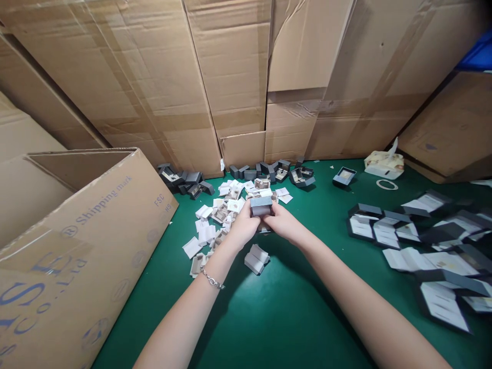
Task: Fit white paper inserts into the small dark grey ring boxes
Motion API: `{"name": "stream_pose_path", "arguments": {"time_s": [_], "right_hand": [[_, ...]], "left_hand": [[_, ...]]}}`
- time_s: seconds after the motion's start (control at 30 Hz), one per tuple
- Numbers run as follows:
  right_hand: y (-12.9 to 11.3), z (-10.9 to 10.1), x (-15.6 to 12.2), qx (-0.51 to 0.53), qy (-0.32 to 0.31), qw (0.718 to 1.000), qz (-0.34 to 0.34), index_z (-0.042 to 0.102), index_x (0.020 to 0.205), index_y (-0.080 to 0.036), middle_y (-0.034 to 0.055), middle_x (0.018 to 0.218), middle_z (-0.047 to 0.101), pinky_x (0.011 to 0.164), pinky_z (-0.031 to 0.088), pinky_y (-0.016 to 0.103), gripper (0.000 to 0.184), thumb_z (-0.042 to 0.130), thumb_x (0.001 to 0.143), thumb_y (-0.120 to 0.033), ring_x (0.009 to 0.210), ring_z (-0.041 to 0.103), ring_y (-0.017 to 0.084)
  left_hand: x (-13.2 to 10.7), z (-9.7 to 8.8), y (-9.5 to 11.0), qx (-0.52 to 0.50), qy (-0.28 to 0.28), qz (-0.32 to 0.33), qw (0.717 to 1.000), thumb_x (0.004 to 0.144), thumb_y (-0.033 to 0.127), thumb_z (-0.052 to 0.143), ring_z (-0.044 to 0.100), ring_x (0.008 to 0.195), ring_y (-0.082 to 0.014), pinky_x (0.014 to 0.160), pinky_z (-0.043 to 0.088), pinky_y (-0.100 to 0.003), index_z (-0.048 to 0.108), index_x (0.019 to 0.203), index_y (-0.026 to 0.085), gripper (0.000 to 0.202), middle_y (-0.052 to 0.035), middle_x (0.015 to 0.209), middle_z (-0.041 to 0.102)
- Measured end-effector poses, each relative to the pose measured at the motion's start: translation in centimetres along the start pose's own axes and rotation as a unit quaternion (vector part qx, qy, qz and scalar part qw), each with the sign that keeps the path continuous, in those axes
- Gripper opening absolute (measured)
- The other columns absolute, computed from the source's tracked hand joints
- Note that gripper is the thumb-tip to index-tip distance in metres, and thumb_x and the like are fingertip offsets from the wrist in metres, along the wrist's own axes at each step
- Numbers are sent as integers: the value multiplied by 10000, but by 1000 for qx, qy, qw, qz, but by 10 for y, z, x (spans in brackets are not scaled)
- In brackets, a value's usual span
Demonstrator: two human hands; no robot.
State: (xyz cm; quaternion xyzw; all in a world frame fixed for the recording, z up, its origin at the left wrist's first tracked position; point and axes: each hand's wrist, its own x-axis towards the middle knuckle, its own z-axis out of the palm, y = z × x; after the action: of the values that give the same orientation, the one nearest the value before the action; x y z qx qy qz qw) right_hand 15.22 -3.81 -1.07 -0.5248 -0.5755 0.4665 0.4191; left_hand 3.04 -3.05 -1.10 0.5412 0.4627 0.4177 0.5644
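Observation:
Both hands grip a small dark grey hinged box [261, 206], like a jewellery box, held above the green table [292, 318]. My left hand [246, 220] closes on its left side, and my right hand [279, 219] on its right side. The lid faces me, so most of the inside is hidden. Under and behind the hands spreads a heap of white and beige box inserts [220, 212]. One folded white insert [257, 259] lies apart, just in front of my hands.
A large open carton [126, 205] stands at the left. Dark boxes [251, 173] line the back, below a cardboard wall [238, 77]. Several open boxes with white linings [395, 230] spread at right. One open box [345, 177], a tissue pack [384, 163] and a white ring [387, 184] lie back right.

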Motion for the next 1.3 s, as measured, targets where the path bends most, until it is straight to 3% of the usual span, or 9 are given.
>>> {"name": "stream_pose_path", "arguments": {"time_s": [0.1, 0.3, 0.43, 0.67, 0.8, 0.9, 1.03, 1.13, 1.3], "right_hand": [[7, 3, 2, -2, 10, 1000, -5, 570, 1049, -192, 30, 891, 677, 581, 513, 248, 429, 448, 648, -103, 712, 623, 155], [13, 8, 3, 33, -5, 999, 36, 482, 1128, -217, 18, 823, 632, 386, 453, 221, 491, 416, 651, -123, 514, 565, 124], [12, 8, 3, 26, -1, 999, 28, 467, 1158, -222, 17, 823, 627, 360, 430, 206, 537, 419, 636, -107, 481, 545, 111], [-18, 8, -9, 150, 0, 986, 76, 148, 1396, -287, 6, 941, 613, 545, 541, 275, 782, 551, 731, -197, 568, 593, 107], [-25, 8, -12, 142, -37, 980, 135, 303, 1324, -197, -36, 692, 556, 535, 523, 264, 582, 541, 797, -266, 503, 571, 106], [-24, 3, -6, 132, -11, 983, 130, 388, 1235, -166, -44, 601, 542, 530, 506, 255, 438, 488, 816, -247, 483, 554, 109], [-23, -18, -3, 7, 79, 996, 45, 461, 1128, -200, -47, 609, 543, 525, 478, 264, 344, 479, 794, -278, 495, 547, 125], [-28, -38, -6, -186, 157, 969, -41, 534, 1021, -216, -33, 623, 553, 544, 430, 251, 260, 487, 787, -318, 545, 543, 137], [-43, -50, -16, -379, 99, 916, -87, 576, 964, -215, 2, 662, 609, 507, 345, 231, 203, 446, 827, -291, 555, 530, 140]], "left_hand": [[1, 1, -3, 0, 10, 21, 1000, 579, 10, 454, 565, 979, -196, 817, 478, -296, 551, 1087, 192, 548, -45, 1063, 623], [-3, 5, -2, -5, 14, 5, 1000, 584, 24, 441, 575, 663, -143, 538, 475, -232, 516, 1110, 183, 554, -38, 883, 615], [-5, 6, 0, -48, 8, 7, 999, 576, 24, 444, 568, 616, -125, 494, 463, -222, 494, 1149, 209, 605, -39, 953, 619], [3, 2, -1, -161, 89, 50, 982, 612, 45, 514, 603, 873, -162, 750, 478, -271, 479, 1168, 208, 580, -36, 1021, 631], [7, 2, -5, -176, 136, 69, 973, 647, 67, 547, 590, 959, -163, 851, 441, -293, 472, 1153, 209, 532, -45, 1071, 620], [4, 2, -2, -178, 88, 47, 979, 696, 148, 613, 584, 984, -167, 851, 444, -294, 442, 1193, 243, 534, -55, 1122, 600], [-1, -5, 7, -162, 5, -11, 987, 633, 174, 732, 574, 998, -180, 821, 457, -294, 424, 1256, 270, 701, -101, 1237, 520], [-2, -16, 12, -124, -25, -53, 991, 576, 144, 774, 600, 907, -162, 745, 477, -292, 370, 1321, 314, 864, -120, 1306, 431], [-6, -26, 21, -67, -118, -84, 987, 610, 124, 747, 622, 740, -140, 632, 476, -271, 397, 1326, 257, 807, -119, 1128, 543]]}}
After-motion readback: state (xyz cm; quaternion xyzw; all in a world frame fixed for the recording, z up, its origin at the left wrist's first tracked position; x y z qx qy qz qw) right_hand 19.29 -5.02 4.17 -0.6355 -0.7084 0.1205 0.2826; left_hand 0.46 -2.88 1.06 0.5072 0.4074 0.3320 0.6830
